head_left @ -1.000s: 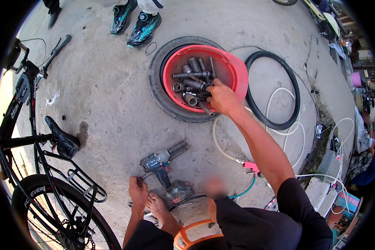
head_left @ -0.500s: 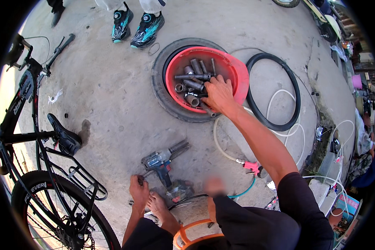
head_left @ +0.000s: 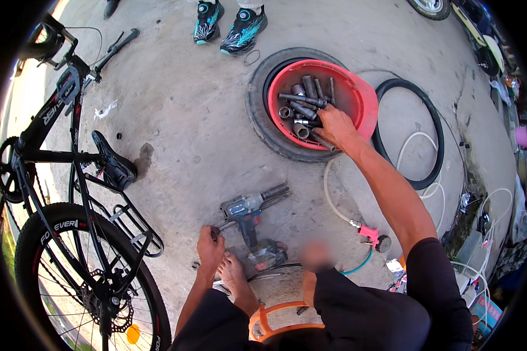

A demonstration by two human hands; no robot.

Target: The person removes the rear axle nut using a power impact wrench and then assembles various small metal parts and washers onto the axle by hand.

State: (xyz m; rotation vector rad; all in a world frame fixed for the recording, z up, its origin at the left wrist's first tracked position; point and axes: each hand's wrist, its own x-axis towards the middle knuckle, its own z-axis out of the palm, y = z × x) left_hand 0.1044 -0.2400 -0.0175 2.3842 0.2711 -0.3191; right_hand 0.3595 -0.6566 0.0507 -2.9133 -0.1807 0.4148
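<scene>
My right hand [head_left: 337, 125] reaches into an upturned red hard hat [head_left: 364, 95] full of dark sockets and metal bars [head_left: 309, 88], its fingers curled among them; what they grip is hidden. The hat rests inside a black tire [head_left: 256, 105]. At lower left, my left hand [head_left: 210, 248] grips a thin dark metal tool [head_left: 228, 224]. Just right of that hand, a grey cordless impact driver [head_left: 240, 209] lies on the concrete with its battery end near my bare foot [head_left: 235, 275].
A black bicycle [head_left: 81, 158] fills the left. Another person's shoes [head_left: 241, 32] stand at the top. An inner tube [head_left: 432, 120], pale hoses, a pink air tool [head_left: 369, 234] and clutter lie rightward. An orange seat [head_left: 263, 322] is below me; a scooter [head_left: 468, 26] is upper right.
The whole view has shifted right and slightly up in the picture. My right hand stays in the hat, its fingers slightly moved; my left hand still holds the thin tool.
</scene>
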